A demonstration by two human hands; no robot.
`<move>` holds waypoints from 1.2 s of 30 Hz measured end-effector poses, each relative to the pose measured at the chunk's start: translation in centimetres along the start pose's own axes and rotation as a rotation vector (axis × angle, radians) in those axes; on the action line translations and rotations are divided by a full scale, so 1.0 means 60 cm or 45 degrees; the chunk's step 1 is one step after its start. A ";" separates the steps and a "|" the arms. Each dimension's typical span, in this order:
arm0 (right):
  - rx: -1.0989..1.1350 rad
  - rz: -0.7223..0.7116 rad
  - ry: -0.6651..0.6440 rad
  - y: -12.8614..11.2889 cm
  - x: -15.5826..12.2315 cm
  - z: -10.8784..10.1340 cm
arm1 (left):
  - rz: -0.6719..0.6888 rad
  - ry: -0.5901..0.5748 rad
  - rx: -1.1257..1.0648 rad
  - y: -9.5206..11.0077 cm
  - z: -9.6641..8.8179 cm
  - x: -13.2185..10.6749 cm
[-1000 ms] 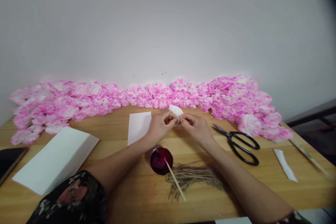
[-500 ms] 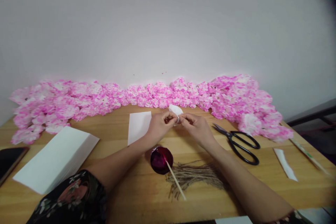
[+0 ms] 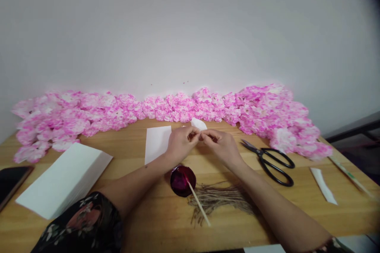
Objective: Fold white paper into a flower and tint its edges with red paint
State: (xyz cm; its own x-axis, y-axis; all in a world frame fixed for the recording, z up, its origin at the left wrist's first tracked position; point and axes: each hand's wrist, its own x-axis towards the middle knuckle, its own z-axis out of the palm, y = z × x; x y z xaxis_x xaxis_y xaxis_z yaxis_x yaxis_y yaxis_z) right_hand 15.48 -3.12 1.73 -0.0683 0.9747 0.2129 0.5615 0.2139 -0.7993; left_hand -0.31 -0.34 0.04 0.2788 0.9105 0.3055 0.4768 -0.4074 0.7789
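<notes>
Both hands meet over the middle of the table, fingertips pinched around a small piece of thin white paper. My left hand grips it from the left, thumb and index finger pressed together. From the right, my right hand pinches it at the same spot, so the gathered lower part is hidden by fingers. Below the hands is a round dish of dark magenta liquid with a wooden stick leaning in it. Brown twine strands lie in a bundle beside the dish. A white sheet lies by my left hand.
Pink and white paper flowers line the table's back edge along the wall. Black-handled scissors lie at right, near a white paper strip and a thin stick. A white paper stack and a dark phone are at left.
My fingertips have shifted slightly and drawn closer together on the white paper, covering its gathered lower part. The rest looks the same.
</notes>
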 end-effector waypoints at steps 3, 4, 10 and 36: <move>0.025 -0.008 0.007 0.002 0.001 0.000 | -0.057 -0.008 -0.091 0.002 0.001 0.001; 0.031 -0.009 0.009 0.002 0.001 0.000 | -0.075 -0.008 -0.129 0.003 0.001 0.001; 0.063 0.024 0.002 0.000 0.003 -0.004 | -0.088 -0.034 -0.297 0.006 -0.002 0.004; 0.287 0.215 0.055 0.017 0.016 -0.012 | -0.131 0.226 -0.457 -0.020 -0.007 0.012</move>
State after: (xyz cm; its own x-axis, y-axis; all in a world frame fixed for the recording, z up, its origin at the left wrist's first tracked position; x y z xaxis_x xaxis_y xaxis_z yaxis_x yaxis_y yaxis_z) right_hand 16.59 -2.04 1.54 0.0486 0.9951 0.0862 0.3641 0.0627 -0.9293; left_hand -1.04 0.84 -0.43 0.0817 0.9561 0.2813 0.1646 -0.2913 0.9424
